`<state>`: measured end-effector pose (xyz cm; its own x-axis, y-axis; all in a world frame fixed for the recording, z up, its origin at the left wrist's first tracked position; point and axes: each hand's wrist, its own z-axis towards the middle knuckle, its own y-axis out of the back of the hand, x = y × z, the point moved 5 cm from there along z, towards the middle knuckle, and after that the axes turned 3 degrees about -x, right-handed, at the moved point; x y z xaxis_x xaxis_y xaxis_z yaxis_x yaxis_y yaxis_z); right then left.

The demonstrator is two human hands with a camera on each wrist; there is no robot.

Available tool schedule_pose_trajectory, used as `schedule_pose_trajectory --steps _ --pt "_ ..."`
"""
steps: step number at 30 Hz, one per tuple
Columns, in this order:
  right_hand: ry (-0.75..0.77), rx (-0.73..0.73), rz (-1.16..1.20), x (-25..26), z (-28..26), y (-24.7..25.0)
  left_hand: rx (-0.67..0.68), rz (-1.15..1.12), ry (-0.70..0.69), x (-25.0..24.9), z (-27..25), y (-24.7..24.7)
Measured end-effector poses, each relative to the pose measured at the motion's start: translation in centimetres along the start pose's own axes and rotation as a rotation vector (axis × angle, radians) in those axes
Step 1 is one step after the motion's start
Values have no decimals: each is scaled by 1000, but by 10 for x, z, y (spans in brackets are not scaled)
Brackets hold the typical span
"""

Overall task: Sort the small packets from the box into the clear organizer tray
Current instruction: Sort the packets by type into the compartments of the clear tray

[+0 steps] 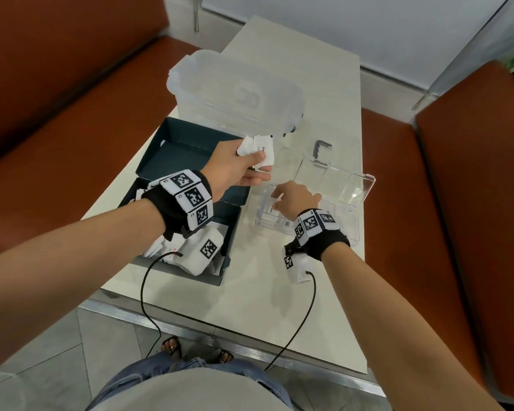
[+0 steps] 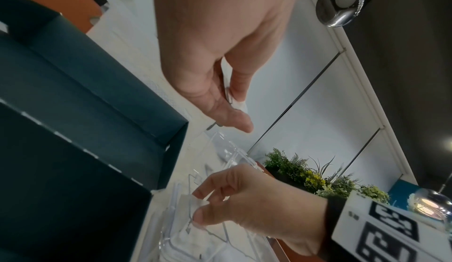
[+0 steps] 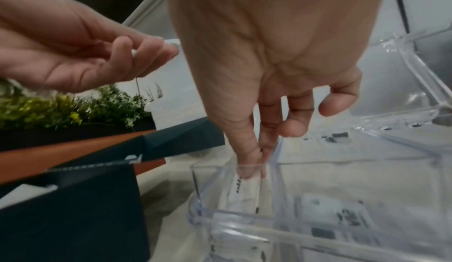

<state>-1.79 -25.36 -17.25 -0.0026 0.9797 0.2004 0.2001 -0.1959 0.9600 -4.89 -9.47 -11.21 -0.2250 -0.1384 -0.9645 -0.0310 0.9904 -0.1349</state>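
Observation:
My left hand [image 1: 250, 166] hovers over the dark box's open lid and grips a small bunch of white packets [image 1: 257, 151]; in the left wrist view only their thin white edge [image 2: 240, 106] shows between thumb and fingers. To its right, my right hand [image 1: 276, 200] reaches into the near-left compartment of the clear organizer tray [image 1: 365, 185]. In the right wrist view its thumb and index finger [image 3: 247, 161] pinch one white printed packet [image 3: 244, 190] standing inside that compartment. More packets [image 3: 342, 217] lie in the neighbouring compartment. Loose packets [image 1: 158, 247] fill the dark box [image 1: 232, 232].
A large frosted container with its lid on [image 1: 235, 93] stands behind the box. A small dark bracket [image 1: 321, 148] lies beyond the tray's raised clear lid [image 1: 318, 170]. Orange bench seats flank the narrow white table [image 1: 250, 292]. Wrist camera cables hang over the near edge.

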Motion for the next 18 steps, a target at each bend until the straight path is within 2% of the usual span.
schedule_pose_trajectory --steps 3,7,18 --pt "64 -20 -162 2 1 -6 -2 -3 3 -1 -1 3" --pt "130 -23 -262 2 1 -11 -6 -2 8 -1 0 3" --pt "129 18 -272 2 2 -12 19 -4 17 1 2 -5"
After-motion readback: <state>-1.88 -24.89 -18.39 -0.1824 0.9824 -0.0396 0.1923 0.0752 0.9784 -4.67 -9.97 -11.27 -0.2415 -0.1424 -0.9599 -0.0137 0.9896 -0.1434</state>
